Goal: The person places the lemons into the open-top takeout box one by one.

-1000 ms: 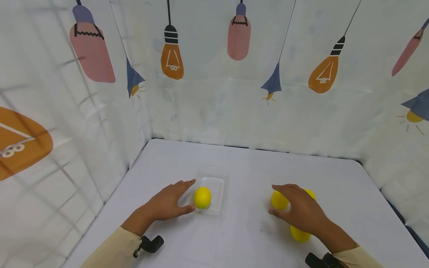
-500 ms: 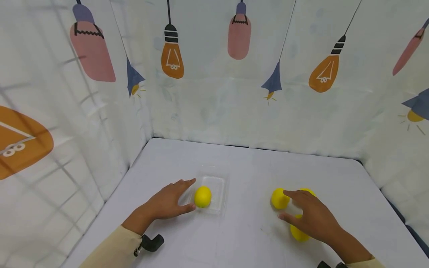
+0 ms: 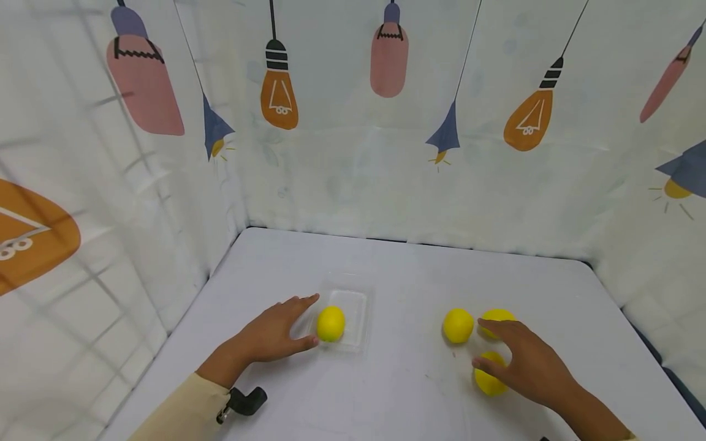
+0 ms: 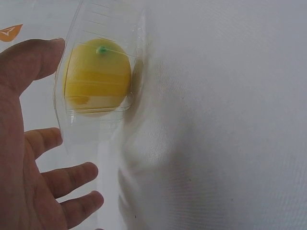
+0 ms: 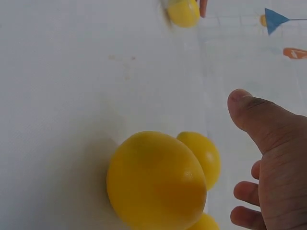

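Observation:
A yellow lemon (image 3: 331, 323) lies in the left part of a clear plastic tray (image 3: 358, 334). In the left wrist view that lemon (image 4: 98, 79) has a green dot and shows through the tray wall. My left hand (image 3: 273, 334) is beside the tray, fingers spread, thumb and fingertips close to its edge. To the right, three more lemons rest on the table: one at left (image 3: 458, 325), one behind (image 3: 498, 318), one nearer (image 3: 488, 384). My right hand (image 3: 529, 364) hovers over the nearer lemon, partly covering it, thumb and fingers apart and holding nothing.
The white table (image 3: 408, 392) runs back to a cloth wall (image 3: 353, 184) printed with lamps and bulbs. Another cloth wall (image 3: 110, 245) stands along the left. A black wrist mount (image 3: 248, 402) sits at the left sleeve.
My right hand has drawn back to the right and toward me, off the left lemon, uncovering it and more of the rear one. My left hand and the tray stay in place.

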`<state>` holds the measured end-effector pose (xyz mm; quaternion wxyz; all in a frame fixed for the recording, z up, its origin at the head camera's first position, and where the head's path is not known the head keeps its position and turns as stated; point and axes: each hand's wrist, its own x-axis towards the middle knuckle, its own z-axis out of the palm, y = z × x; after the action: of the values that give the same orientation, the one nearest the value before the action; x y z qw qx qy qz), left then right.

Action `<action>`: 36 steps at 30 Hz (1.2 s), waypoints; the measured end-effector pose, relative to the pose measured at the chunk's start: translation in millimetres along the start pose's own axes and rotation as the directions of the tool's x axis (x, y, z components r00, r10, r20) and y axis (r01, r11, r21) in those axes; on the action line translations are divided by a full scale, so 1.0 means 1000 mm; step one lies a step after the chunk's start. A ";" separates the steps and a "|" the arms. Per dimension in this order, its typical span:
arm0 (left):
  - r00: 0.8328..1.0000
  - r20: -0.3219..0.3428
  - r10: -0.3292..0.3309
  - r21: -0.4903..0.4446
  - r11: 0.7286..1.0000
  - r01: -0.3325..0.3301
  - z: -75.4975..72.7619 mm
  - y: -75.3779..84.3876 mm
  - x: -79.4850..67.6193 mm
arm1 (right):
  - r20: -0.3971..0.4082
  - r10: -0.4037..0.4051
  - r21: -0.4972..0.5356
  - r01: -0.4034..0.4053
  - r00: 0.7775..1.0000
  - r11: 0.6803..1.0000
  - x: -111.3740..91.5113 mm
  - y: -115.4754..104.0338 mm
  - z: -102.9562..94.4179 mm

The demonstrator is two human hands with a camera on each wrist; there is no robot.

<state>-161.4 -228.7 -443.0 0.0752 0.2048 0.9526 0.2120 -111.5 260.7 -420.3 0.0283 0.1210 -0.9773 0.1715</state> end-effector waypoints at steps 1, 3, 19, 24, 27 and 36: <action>1.000 0.000 0.000 0.000 1.000 0.000 0.000 0.000 0.000 | 0.004 0.006 0.002 -0.006 1.000 1.000 -0.001 0.001 0.000; 1.000 -0.001 0.001 -0.002 1.000 -0.001 0.000 0.000 0.000 | 0.011 0.016 0.004 -0.016 1.000 1.000 -0.003 0.002 0.001; 1.000 -0.008 0.009 -0.001 1.000 -0.009 0.003 -0.002 0.000 | 0.105 0.098 -0.031 -0.095 0.990 0.995 -0.023 0.017 0.009; 0.999 -0.021 0.035 0.010 0.999 -0.035 0.005 -0.005 0.000 | 0.102 0.082 -0.024 -0.080 0.991 0.997 -0.026 0.020 0.013; 0.999 -0.024 0.043 0.012 0.999 -0.042 0.004 -0.006 0.001 | 0.096 0.068 -0.035 -0.065 0.993 0.997 -0.027 0.022 0.015; 0.999 -0.019 0.029 -0.005 1.000 -0.029 0.005 -0.006 0.000 | 0.123 0.063 -0.056 -0.056 0.990 0.997 -0.026 0.022 0.017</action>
<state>-162.8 -231.6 -450.3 0.0638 0.2165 0.9496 0.2177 -92.3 280.8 -446.4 -0.0347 0.1015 -0.9845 0.1388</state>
